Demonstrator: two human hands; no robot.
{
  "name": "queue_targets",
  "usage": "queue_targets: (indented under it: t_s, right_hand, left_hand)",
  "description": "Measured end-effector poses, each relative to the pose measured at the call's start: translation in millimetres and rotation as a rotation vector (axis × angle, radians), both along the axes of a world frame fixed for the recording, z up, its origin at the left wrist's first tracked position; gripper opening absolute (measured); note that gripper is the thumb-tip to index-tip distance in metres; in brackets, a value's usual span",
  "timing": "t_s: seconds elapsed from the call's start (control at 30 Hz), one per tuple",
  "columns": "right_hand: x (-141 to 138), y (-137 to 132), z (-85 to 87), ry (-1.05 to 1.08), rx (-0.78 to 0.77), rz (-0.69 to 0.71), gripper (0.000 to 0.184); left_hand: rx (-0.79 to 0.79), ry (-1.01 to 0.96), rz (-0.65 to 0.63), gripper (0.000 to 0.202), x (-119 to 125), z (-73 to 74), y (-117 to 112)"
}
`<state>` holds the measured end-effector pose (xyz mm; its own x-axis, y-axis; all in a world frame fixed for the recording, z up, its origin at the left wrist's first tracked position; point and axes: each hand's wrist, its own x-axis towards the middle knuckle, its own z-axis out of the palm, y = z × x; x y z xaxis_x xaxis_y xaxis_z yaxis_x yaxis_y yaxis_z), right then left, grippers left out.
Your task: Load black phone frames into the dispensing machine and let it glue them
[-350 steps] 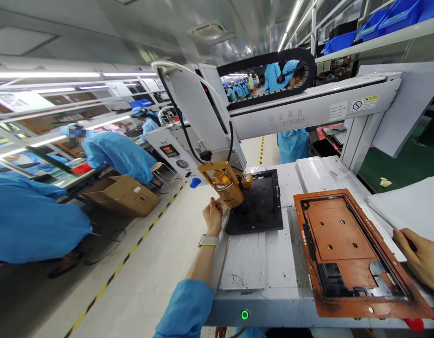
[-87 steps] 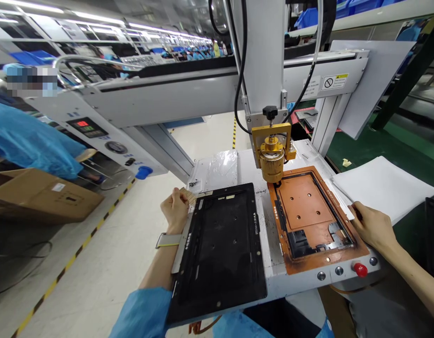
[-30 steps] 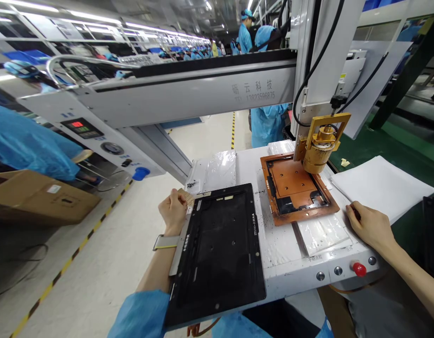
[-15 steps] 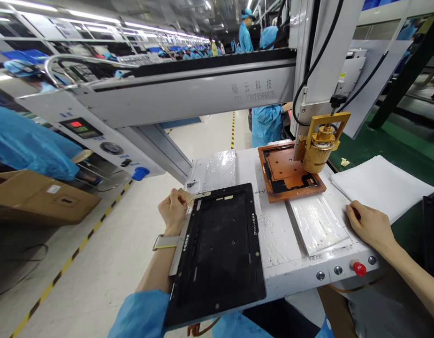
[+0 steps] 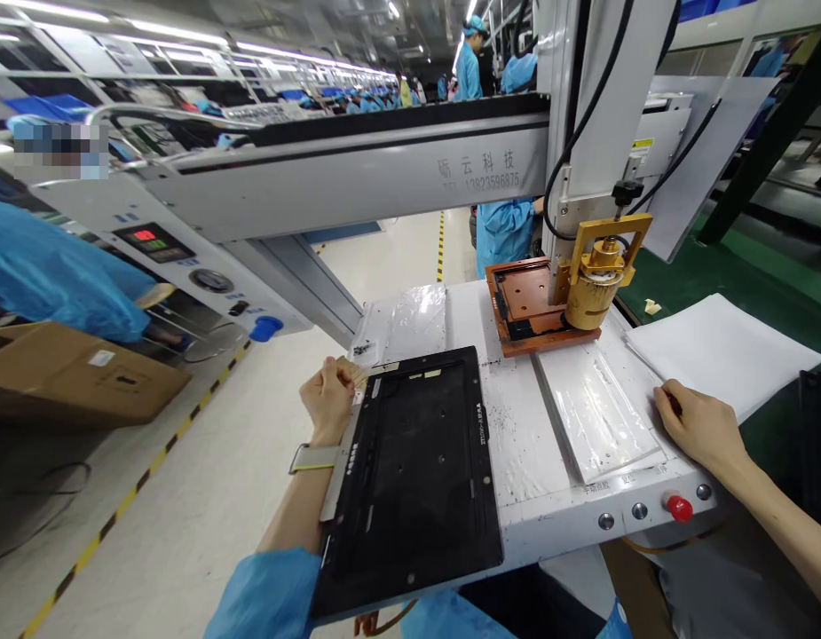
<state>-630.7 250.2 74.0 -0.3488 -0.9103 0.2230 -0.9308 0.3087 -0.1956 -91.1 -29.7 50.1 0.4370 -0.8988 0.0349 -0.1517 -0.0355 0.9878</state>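
Note:
My left hand (image 5: 328, 397) is curled into a loose fist beside the upper left corner of a black rectangular fixture plate (image 5: 416, 479); nothing shows in its fingers. The plate lies tilted on the left of the machine bed, close along my left forearm. My right hand (image 5: 699, 428), also curled with nothing visible in it, rests at the bed's right edge, near a stack of white sheets (image 5: 722, 351). Away from both hands, a copper-coloured fixture plate (image 5: 526, 300) sits under the machine's brass-coloured dispensing head (image 5: 593, 297).
A clear plastic-wrapped pad (image 5: 600, 417) lies on the bed between my hands. Along the front edge are silver buttons (image 5: 640, 511) and a red button (image 5: 680, 508). The machine's beam (image 5: 383, 173) spans above. A cardboard box (image 5: 77, 373) and a co-worker's blue sleeve (image 5: 43, 266) are at left.
The dispensing head has shifted slightly left, and the copper-coloured plate has moved back, away from me. My hands and the black plate have stayed put.

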Motion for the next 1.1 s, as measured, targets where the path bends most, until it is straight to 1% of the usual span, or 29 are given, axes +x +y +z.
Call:
queue_targets:
  t_s: [0.1, 0.43, 0.67, 1.1]
  right_hand:
    - [-0.7, 0.1, 0.1, 0.000, -0.004, 0.004, 0.055]
    - [-1.0, 0.7, 2.2, -0.016, 0.000, 0.004, 0.057]
    - [-2.3, 0.6, 1.7, -0.025, 0.011, 0.006, 0.059]
    - [-4.3, 1.4, 2.0, -0.018, -0.013, 0.027, 0.061]
  left_hand:
    - [0.004, 0.011, -0.007, 0.049, -0.2, -0.1, -0.3]
    - [0.003, -0.039, -0.029, 0.047, 4.7, -10.4, -4.5]
    - [-0.006, -0.007, -0.026, 0.049, 3.9, -10.4, -4.9]
    - [0.007, -0.040, -0.019, 0.049, 3.6, -9.9, -4.7]
